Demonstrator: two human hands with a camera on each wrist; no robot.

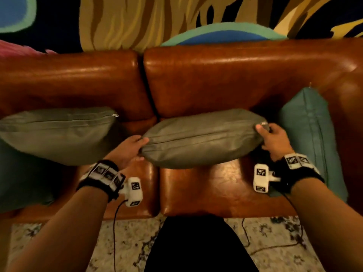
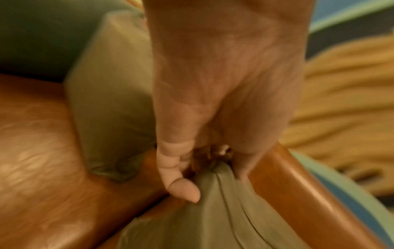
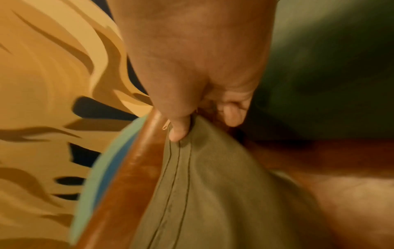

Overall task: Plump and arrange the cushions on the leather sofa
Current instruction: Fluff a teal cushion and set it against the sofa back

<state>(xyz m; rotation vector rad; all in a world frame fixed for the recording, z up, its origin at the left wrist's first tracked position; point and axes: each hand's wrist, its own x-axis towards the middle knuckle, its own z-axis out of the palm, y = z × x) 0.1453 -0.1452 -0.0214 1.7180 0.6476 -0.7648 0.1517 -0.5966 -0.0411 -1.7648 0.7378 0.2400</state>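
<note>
An olive cushion (image 1: 202,138) hangs zip-edge up over the right seat of the brown leather sofa (image 1: 225,75). My left hand (image 1: 135,147) pinches its left corner, and in the left wrist view the thumb (image 2: 181,185) presses into the olive cushion (image 2: 213,219). My right hand (image 1: 273,138) grips the right corner by the zip pull; the right wrist view shows that hand (image 3: 192,118) curled on the olive cushion (image 3: 213,193). A second olive cushion (image 1: 59,132) leans on the left backrest. A teal cushion (image 1: 308,134) stands against the right arm.
Another teal cushion (image 1: 21,179) lies at the sofa's left end, partly under the second olive one. A bright painted wall (image 1: 137,20) rises behind the backrest. A patterned rug (image 1: 125,246) and trailing cables (image 1: 275,246) lie on the floor before the sofa.
</note>
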